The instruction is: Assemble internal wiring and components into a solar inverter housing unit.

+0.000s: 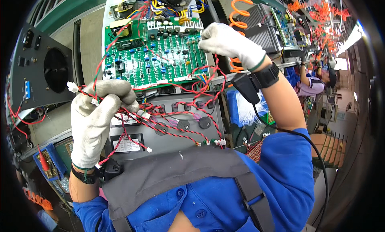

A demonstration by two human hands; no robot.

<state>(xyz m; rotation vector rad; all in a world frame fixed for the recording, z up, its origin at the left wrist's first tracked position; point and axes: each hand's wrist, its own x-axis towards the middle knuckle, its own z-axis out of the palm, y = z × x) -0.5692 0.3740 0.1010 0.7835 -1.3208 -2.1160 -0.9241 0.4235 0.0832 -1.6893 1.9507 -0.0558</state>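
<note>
Head view: the left hand (pixel 98 119), in a pale work glove, is closed in a fist around a bundle of red and black twisted wires (pixel 160 119), gripping it over the near left corner of the green circuit board (pixel 154 51). From the fist the wires fan out across the grey panel (pixel 176 127) below the board, several ending in small white plugs (pixel 219 142) near the panel's near edge. The right hand (pixel 228 41), gloved too, sits at the board's right edge with fingers pinched together on something small there; what it pinches I cannot tell. A black strap (pixel 266 75) wraps that wrist, with a cable running down from it. A black fan plate (pixel 44 67) stands left of the board. An orange coiled hose (pixel 238 15) hangs beyond the right hand. Another person (pixel 317 81) works farther along the line, at the right.
</note>
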